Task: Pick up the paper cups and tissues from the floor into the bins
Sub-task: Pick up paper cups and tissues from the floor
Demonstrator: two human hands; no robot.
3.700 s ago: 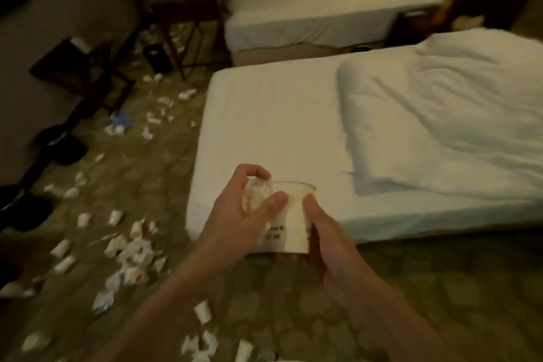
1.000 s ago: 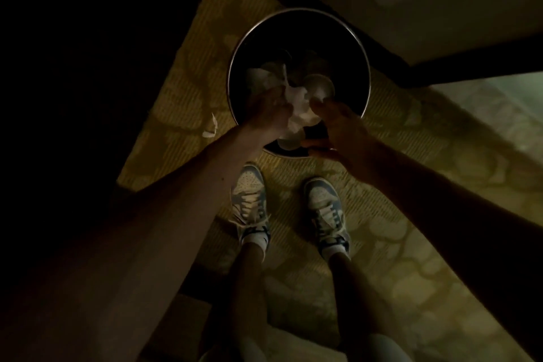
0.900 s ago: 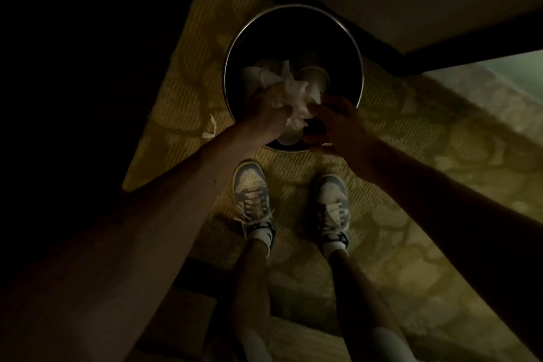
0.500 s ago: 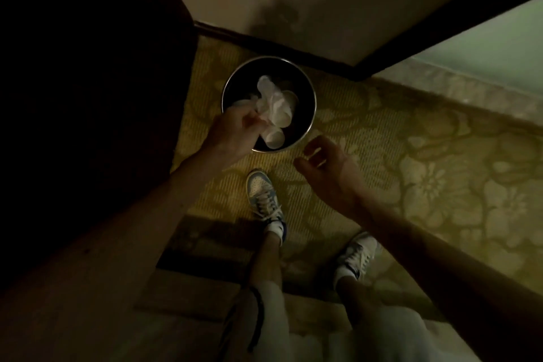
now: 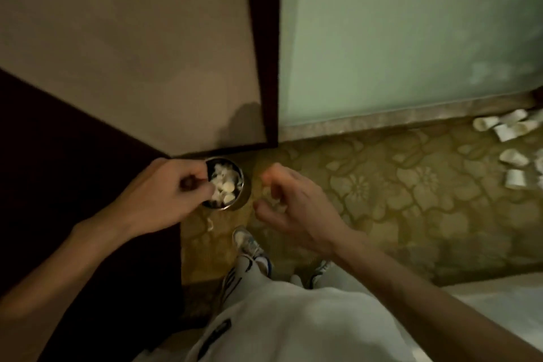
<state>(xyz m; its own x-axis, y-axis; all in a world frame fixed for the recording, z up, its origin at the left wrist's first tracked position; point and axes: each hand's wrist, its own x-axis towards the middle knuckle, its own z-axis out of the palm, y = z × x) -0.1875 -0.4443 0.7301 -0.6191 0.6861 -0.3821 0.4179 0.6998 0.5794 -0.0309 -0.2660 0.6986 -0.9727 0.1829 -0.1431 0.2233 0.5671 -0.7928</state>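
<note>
A round metal-rimmed bin (image 5: 242, 187) stands on the patterned carpet in the corner by the wall, filled with white tissues and paper cups (image 5: 224, 181). My left hand (image 5: 164, 194) hovers over the bin's left rim with its fingers curled in; nothing shows in its grip. To the right of the bin, my right hand (image 5: 296, 209) hangs with its fingers spread and relaxed, holding nothing. Several white paper cups (image 5: 513, 156) lie on the carpet at the far right. A small tissue scrap (image 5: 210, 223) lies just in front of the bin.
A dark cabinet (image 5: 58, 170) fills the left side. Behind the bin are a beige wall, a dark door frame (image 5: 264, 67) and a pale green glass panel (image 5: 411, 38). My shoes (image 5: 249, 244) stand on the carpet below the bin.
The tissue wad my left hand held half a second ago now lies in the bin. My view has risen and swung right, bringing the cups at the far right into sight.
</note>
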